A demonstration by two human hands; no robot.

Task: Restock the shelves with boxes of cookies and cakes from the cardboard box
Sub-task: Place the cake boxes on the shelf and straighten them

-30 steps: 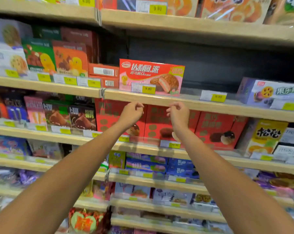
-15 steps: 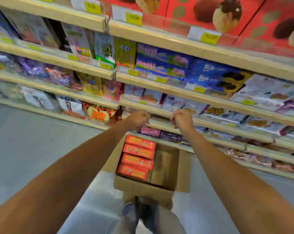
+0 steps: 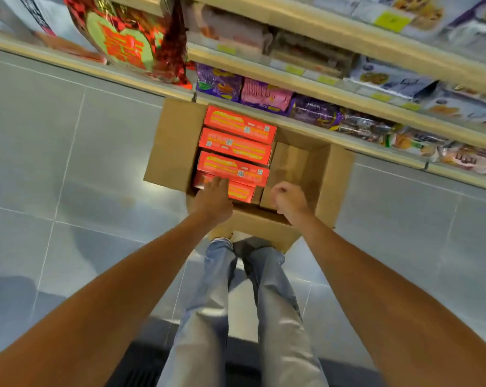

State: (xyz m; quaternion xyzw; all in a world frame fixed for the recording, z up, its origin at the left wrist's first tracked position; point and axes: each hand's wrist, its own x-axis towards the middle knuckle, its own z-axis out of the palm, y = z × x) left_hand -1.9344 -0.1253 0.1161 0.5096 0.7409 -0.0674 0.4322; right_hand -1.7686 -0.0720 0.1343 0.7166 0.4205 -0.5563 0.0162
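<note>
Our left hand reaches into the cardboard box with its fingers stretched out flat over the nearest red box. The picture is blurred there, so we cannot tell whether the fingertips touch it or hang just above. Our right hand is curled into a loose fist with nothing in it, over the near edge of the box's right half, where bare brown cardboard shows. In the left half four red boxes stand on edge in a row, side against side, running from us toward the shelves. All four are inside the cardboard box. It sits on the grey tiled floor with its flaps folded outward and its far side up against the bottom shelf. Our legs in pale jeans stand right behind its near flap. On that bottom shelf, just beyond the box, lie purple packets with a pink packet between them. Farther left, a red bag with a green heart leans out over the shelf edge.
</note>
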